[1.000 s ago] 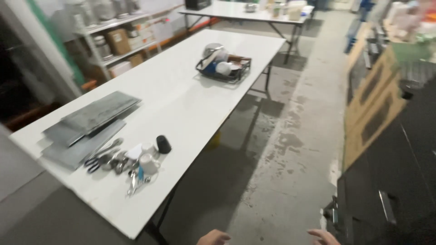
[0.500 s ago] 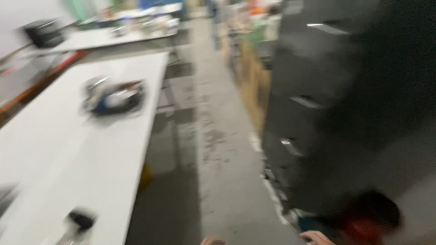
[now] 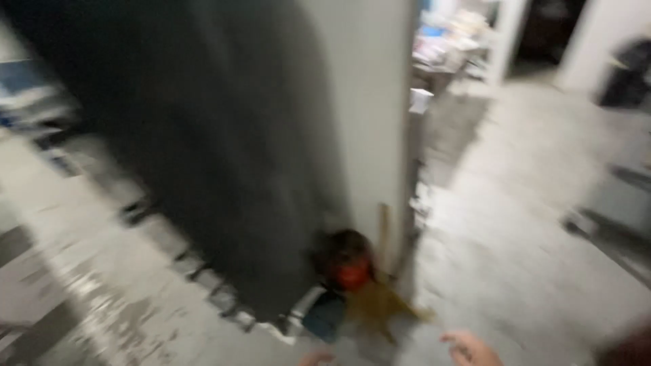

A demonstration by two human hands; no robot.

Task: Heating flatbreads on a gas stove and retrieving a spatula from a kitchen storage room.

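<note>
Grey concrete floor [image 3: 515,257], worn and blotched with lighter patches, fills most of the blurred view, with a pale wall [image 3: 369,115] rising through the middle of it.

Only a sliver of the left hand [image 3: 316,356] shows at the bottom edge, so whether its fingers are spread or curled cannot be told. Just to its right, the right hand [image 3: 469,348] reaches forward over the floor with its fingers [image 3: 453,340] loosely spread and holding nothing. Neither hand touches anything.

Nearest to both hands, on the floor ahead of them, lies a small heap of things at the foot of the wall: a dark round object with a red part [image 3: 347,266], a brownish-yellow item [image 3: 380,305] just beside and below it, and something dark blue [image 3: 324,315] to the left. What exactly these are is lost in the blur. A thin wooden stick [image 3: 384,234] stands upright against the wall right behind them.

Left of the heap towers a large black cabinet [image 3: 224,149], its base meeting the floor close to the blue item. Far off at upper right, past the wall, a cluttered area [image 3: 447,41] shows only as smeared colours.
</note>
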